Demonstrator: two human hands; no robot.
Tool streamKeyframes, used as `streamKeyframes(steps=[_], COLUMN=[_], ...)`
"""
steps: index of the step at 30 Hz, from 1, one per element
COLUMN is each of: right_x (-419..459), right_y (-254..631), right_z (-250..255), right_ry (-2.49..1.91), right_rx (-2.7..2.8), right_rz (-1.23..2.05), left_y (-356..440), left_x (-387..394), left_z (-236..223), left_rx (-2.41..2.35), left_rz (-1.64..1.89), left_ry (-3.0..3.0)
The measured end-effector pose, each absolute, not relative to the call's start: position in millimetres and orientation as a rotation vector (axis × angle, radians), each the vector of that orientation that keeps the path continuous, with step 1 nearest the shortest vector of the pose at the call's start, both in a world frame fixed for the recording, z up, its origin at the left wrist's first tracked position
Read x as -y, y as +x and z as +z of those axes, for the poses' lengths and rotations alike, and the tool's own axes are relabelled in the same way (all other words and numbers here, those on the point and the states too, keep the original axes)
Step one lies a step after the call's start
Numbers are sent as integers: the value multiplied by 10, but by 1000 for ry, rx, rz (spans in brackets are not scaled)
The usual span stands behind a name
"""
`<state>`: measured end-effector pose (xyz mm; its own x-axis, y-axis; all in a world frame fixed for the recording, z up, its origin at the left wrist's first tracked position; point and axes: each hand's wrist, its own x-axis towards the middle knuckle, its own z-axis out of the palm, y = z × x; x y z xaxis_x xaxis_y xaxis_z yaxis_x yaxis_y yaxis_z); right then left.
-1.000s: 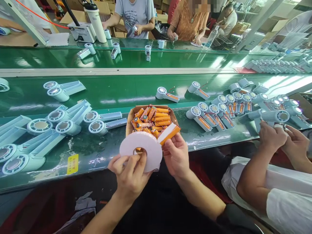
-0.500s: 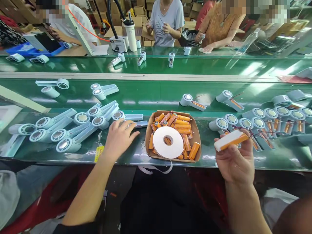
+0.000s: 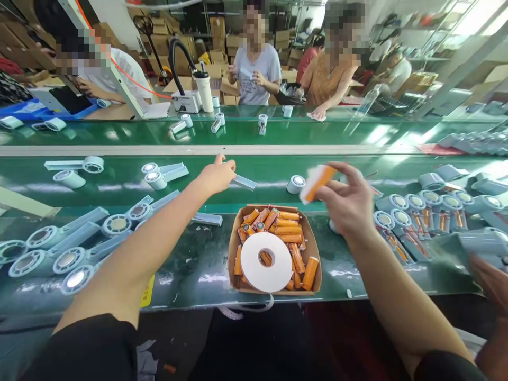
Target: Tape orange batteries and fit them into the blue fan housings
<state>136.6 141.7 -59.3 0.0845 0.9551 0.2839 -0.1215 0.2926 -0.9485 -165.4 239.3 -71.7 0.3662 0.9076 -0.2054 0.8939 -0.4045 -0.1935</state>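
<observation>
My left hand (image 3: 217, 175) is closed on a light-blue handheld fan housing above the green belt. Only its trough-like handle (image 3: 244, 182) shows, pointing right; my fingers hide the round head. In my right hand (image 3: 349, 198), thumb and fingers pinch an orange-wrapped battery (image 3: 320, 183) with a white strip along one side. It is tilted, slightly blurred, in front of a fan housing (image 3: 296, 184) on the belt. Between my forearms sits a cardboard box (image 3: 235, 264) of orange batteries (image 3: 288, 230), with a white tape roll (image 3: 254, 270) lying on them.
Several fan housings (image 3: 71, 259) lie at left, partly behind my left forearm. At right, housings with batteries (image 3: 415, 233) stand in rows. A co-worker's hand (image 3: 494, 280) holds a blurred housing at the right edge. People stand across the line beyond a pale rail (image 3: 254, 150).
My left hand has taken hold of a fan housing and moved forward and right. My right hand has carried the battery left and forward. The view has tilted up; a co-worker's hand appears at right.
</observation>
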Motion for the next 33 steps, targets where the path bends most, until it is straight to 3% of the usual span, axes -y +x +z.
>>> streamKeyframes(steps=[6, 11, 20, 27, 33], right_x=[-2232, -2468, -2602, -2588, -2721], right_y=[864, 699, 497, 534, 387], right_z=[-912, -1138, -1162, -1226, -1171], right_ry=[-1164, -1454, -1459, -1549, -1355], right_rx=[1505, 2084, 2727, 2948, 2959], right_rz=[1210, 876, 518, 346, 236], left_y=[-1466, -1468, -1274, -1197, -1125], left_x=[-2909, -2902, -2883, -2942, -2989], left_z=[-999, -997, -1156, -1208, -1222], left_rx=[1757, 1929, 2164, 2253, 2242], left_rz=[617, 485, 245, 151, 96], left_ry=[-2869, -2920, -2770, -2774, -2775])
